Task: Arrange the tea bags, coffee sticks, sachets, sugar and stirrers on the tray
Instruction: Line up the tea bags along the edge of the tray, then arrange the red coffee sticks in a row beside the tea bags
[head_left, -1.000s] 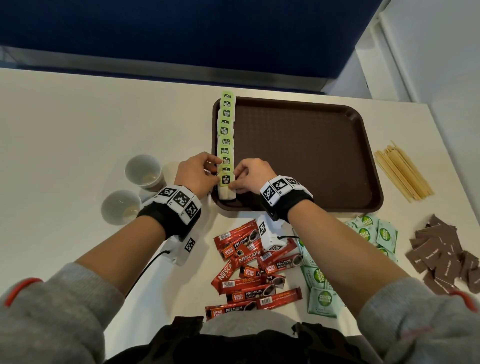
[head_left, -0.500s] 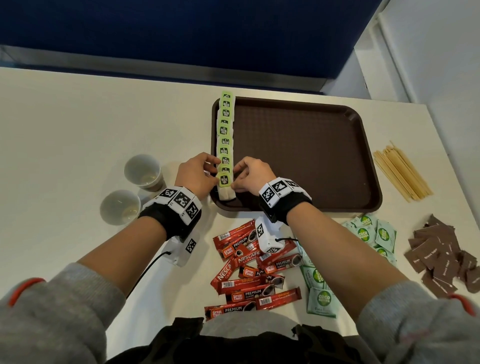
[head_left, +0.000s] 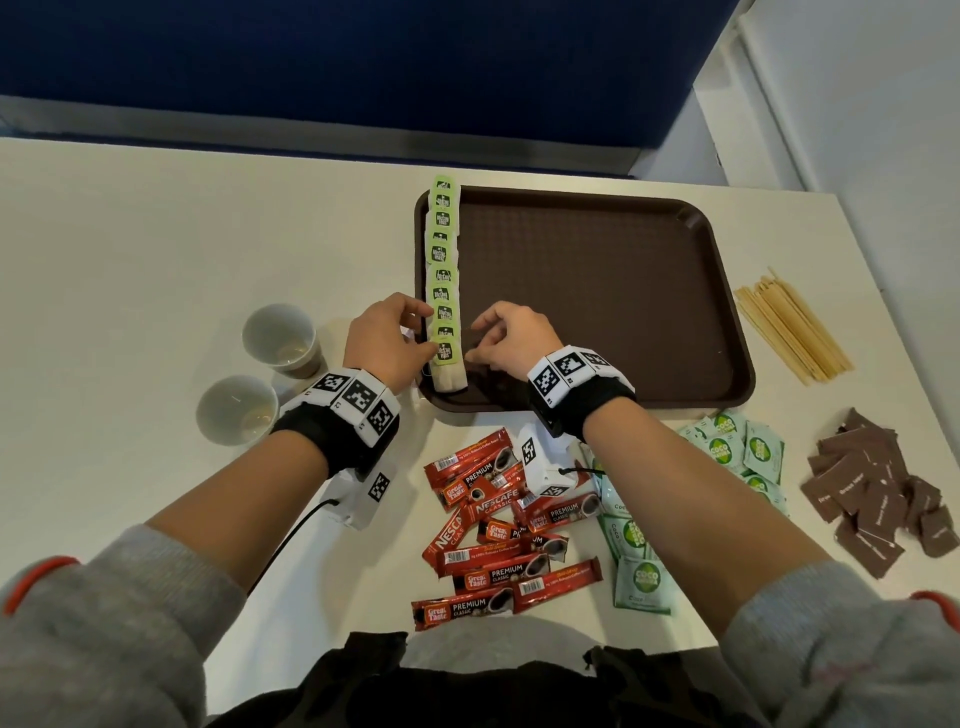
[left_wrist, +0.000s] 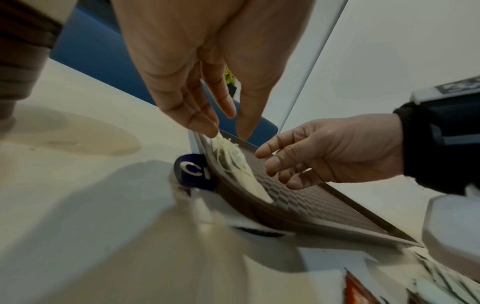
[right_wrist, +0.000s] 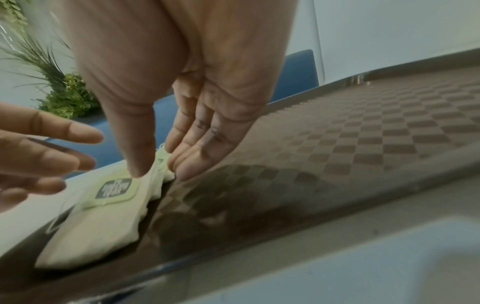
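R forearm hides some coffee sticks (head_left: 498, 540) & sachets (head_left: 636, 551).

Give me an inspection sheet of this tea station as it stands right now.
Surface: white table, brown tray on it.
Job's things: tea bags in a row along the tray's left edge; coffee sticks, green sachets, brown sugar packets and stirrers off the tray.
Clutter: two paper cups.
Hands: left hand and right hand flank the nearest bag, fingers relaxed.
Cables: black cable from the left wrist unit.
Surroundings: blue panel.
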